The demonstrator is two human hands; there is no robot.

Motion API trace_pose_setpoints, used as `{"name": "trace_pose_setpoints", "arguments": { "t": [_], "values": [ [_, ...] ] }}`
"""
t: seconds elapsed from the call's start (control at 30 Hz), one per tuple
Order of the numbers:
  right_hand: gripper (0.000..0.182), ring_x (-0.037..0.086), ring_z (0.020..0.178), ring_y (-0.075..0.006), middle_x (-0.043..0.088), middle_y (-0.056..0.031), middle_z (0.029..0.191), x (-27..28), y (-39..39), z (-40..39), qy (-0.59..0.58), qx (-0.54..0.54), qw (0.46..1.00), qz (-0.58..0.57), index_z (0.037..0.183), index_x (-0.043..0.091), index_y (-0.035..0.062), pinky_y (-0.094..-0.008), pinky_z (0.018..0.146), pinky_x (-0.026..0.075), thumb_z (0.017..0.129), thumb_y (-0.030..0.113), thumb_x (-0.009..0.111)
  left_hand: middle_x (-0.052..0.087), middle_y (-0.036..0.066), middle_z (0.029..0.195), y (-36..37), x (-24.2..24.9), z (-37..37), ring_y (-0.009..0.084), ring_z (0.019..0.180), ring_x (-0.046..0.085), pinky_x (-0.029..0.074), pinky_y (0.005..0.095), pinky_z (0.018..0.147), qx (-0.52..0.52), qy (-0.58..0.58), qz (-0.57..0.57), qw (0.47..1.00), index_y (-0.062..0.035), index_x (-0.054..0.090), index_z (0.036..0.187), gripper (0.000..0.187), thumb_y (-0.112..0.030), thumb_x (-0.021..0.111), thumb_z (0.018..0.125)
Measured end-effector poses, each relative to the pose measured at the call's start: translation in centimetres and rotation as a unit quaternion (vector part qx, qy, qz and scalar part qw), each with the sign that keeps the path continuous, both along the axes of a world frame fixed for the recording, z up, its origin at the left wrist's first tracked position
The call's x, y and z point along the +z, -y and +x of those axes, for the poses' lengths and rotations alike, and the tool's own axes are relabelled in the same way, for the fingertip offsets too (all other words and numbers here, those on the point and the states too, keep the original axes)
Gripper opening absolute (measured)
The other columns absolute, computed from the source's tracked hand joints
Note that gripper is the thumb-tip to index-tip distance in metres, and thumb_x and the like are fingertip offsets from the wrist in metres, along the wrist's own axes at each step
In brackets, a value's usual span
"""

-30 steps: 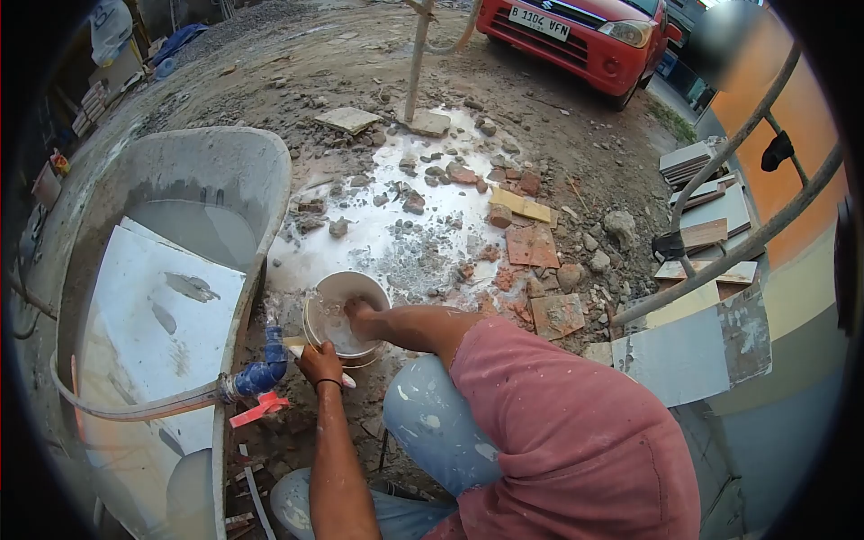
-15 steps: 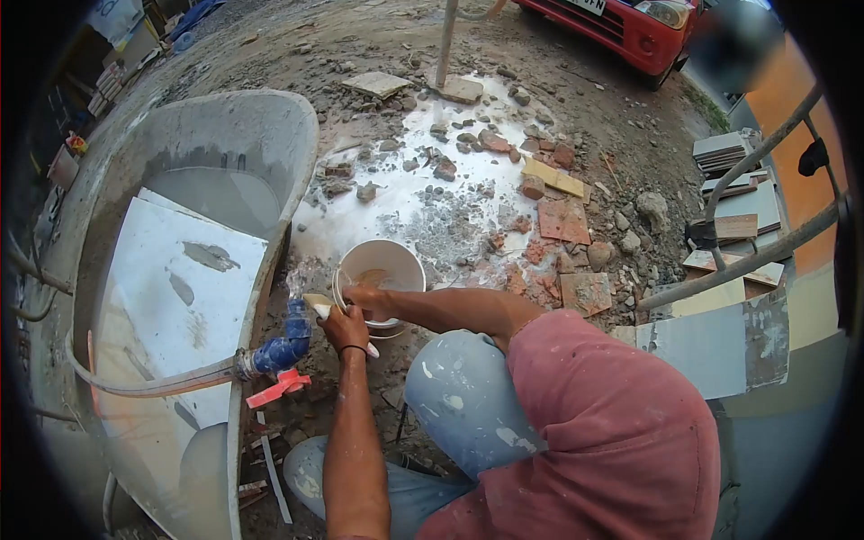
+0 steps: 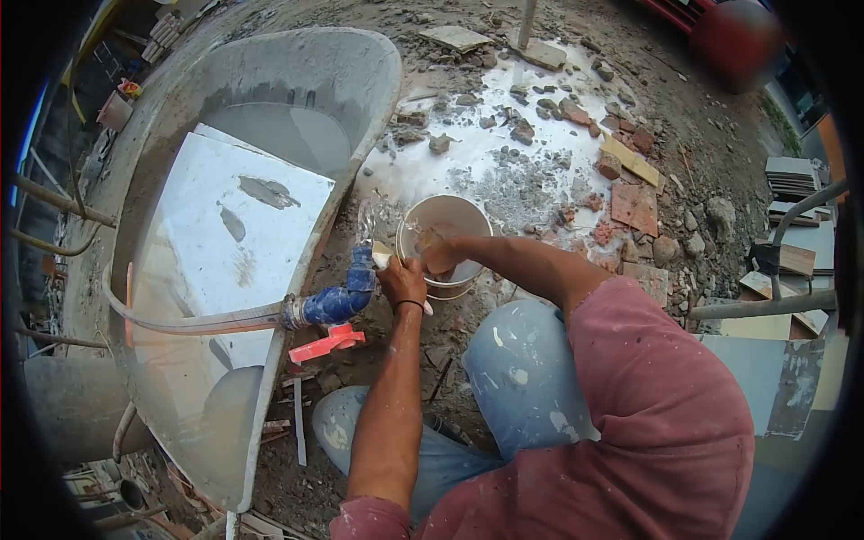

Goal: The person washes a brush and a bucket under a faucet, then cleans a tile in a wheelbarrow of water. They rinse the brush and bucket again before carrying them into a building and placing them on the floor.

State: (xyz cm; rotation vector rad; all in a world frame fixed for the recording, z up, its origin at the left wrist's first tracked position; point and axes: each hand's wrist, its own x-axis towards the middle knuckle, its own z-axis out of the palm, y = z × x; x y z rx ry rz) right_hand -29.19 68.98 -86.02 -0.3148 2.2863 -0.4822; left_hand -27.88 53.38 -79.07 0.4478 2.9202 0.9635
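Reaching into a white bucket (image 3: pixel 454 207), one person, bare-handed, knees bent, is working low over open ground. Right hand (image 3: pixel 439 256): is dipping inside the bucket; fingers largely hidden, so whether clenched or loose cannot be told. Left hand (image 3: pixel 402 284): is curling its fingers around a pale object (image 3: pixel 382 256), just beside the bucket's near left rim. Bucket: is standing upright in front of the knees, to the right of a blue pipe (image 3: pixel 337 302) with a red handle (image 3: pixel 328 344); clear water appears to be running at the pipe's mouth. Step in hand, by judgement: wet handwork inside the bucket. Next move is seemingly calling for a steady bucket and a firm hold on the pale object. Surface: rough, stony dirt, carrying a white wet patch (image 3: pixel 405 175) and broken brick (image 3: pixel 635 209). Surroundings, outdoors: at left, a large trough (image 3: pixel 297 58) is holding cloudy water (image 3: pixel 297 135) and a white board (image 3: pixel 198 234); at right, stacked tiles (image 3: pixel 792 184) are lying well apart.
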Motion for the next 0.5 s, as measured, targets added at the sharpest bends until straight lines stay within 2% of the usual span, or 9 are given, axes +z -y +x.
{"name": "trace_pose_setpoints", "arguments": {
  "t": [0.07,0.2,0.27,0.3,0.33,0.37,0.43,0.47,0.5],
  "values": [
    [0.027,0.062,0.082,-0.0312,0.065,-0.0174,0.089,-8.9,-1.5,-2.8,-0.306,0.009,0.95,-0.064,0.085,0.064,-0.0042,-0.0394,0.075,0.048,0.071,0.019,0.068,0.05,0.034,0.094,0.0,0.3,0.1,0.0449,0.085,0.054,0.046,0.0497,0.074,0.0,0.034,0.016,0.999,0.0057,0.059,0.088,0.032,-0.025,0.052,0.082],
    [0.031,0.062,0.086,-0.0318,0.064,-0.019,0.09,-4.0,-0.8,-1.7,-0.311,-0.14,0.934,0.103,0.086,0.062,-0.0056,-0.0396,0.078,0.047,0.073,0.021,0.07,0.046,0.035,0.099,-0.5,-0.2,0.5,0.0459,0.082,0.054,0.046,0.0493,0.074,-0.019,-0.028,0.045,0.998,0.0068,0.055,0.09,0.03,-0.022,0.053,0.082],
    [0.035,0.061,0.094,-0.0307,0.065,-0.0187,0.093,-4.4,-0.3,-1.5,-0.439,-0.1,0.893,-0.004,0.092,0.065,-0.0022,-0.0393,0.081,0.047,0.071,0.025,0.071,0.043,0.036,0.104,-1.1,2.0,0.8,0.0477,0.084,0.054,0.046,0.0507,0.075,-0.004,-0.034,0.077,0.996,0.0065,0.052,0.093,0.03,-0.021,0.053,0.082],
    [0.035,0.061,0.094,-0.0307,0.065,-0.0187,0.093,-4.2,-0.1,-1.4,-0.44,-0.096,0.893,-0.002,0.092,0.065,-0.0022,-0.0393,0.081,0.047,0.071,0.025,0.071,0.043,0.036,0.104,-1.2,3.6,0.9,0.0477,0.084,0.054,0.046,0.0507,0.075,-0.001,-0.034,0.08,0.996,0.0065,0.052,0.093,0.03,-0.021,0.053,0.082],
    [0.031,0.059,0.098,-0.0284,0.064,-0.0194,0.098,-3.6,0.1,-1.3,-0.254,-0.126,0.95,-0.128,0.096,0.064,-0.0007,-0.0383,0.084,0.045,0.08,0.026,0.061,0.042,0.036,0.106,-1.4,5.1,0.8,0.0484,0.084,0.054,0.046,0.0511,0.075,0.019,-0.026,0.088,0.996,0.0063,0.052,0.093,0.029,-0.021,0.053,0.083],
    [0.031,0.058,0.103,-0.0262,0.063,-0.0201,0.102,-3.2,0.4,-1.1,-0.052,-0.151,0.956,-0.247,0.101,0.062,0.0009,-0.0374,0.087,0.043,0.089,0.027,0.05,0.041,0.035,0.107,-1.3,5.8,0.8,0.0491,0.085,0.054,0.046,0.0515,0.075,0.039,-0.016,0.093,0.995,0.0061,0.052,0.093,0.028,-0.021,0.052,0.083],
    [0.035,0.054,0.11,-0.0244,0.061,-0.0216,0.11,-1.4,-0.2,-0.9,-0.064,-0.067,0.985,-0.143,0.105,0.063,0.0042,-0.0391,0.094,0.038,0.091,0.031,0.045,0.04,0.035,0.108,-1.1,5.5,0.8,0.0483,0.082,0.055,0.048,0.0509,0.072,0.042,-0.021,0.073,0.996,0.006,0.051,0.092,0.027,-0.019,0.053,0.083],
    [0.037,0.053,0.111,-0.0249,0.06,-0.0223,0.111,1.1,-0.8,-0.8,-0.071,0.073,0.99,0.101,0.108,0.062,0.0052,-0.0391,0.097,0.036,0.091,0.032,0.044,0.04,0.034,0.11,-1.1,5.5,0.7,0.0481,0.082,0.056,0.049,0.0507,0.071,0.028,-0.02,0.058,0.998,0.0054,0.051,0.092,0.026,-0.018,0.054,0.083],
    [0.039,0.053,0.113,-0.0254,0.06,-0.023,0.112,2.3,-1.2,-0.6,-0.072,0.21,0.915,0.336,0.112,0.06,0.0063,-0.0392,0.1,0.033,0.09,0.033,0.043,0.039,0.034,0.111,-0.8,5.4,0.9,0.0479,0.081,0.057,0.049,0.0504,0.071,0.015,-0.018,0.041,0.999,0.0048,0.051,0.092,0.025,-0.017,0.055,0.082]
  ]
}}
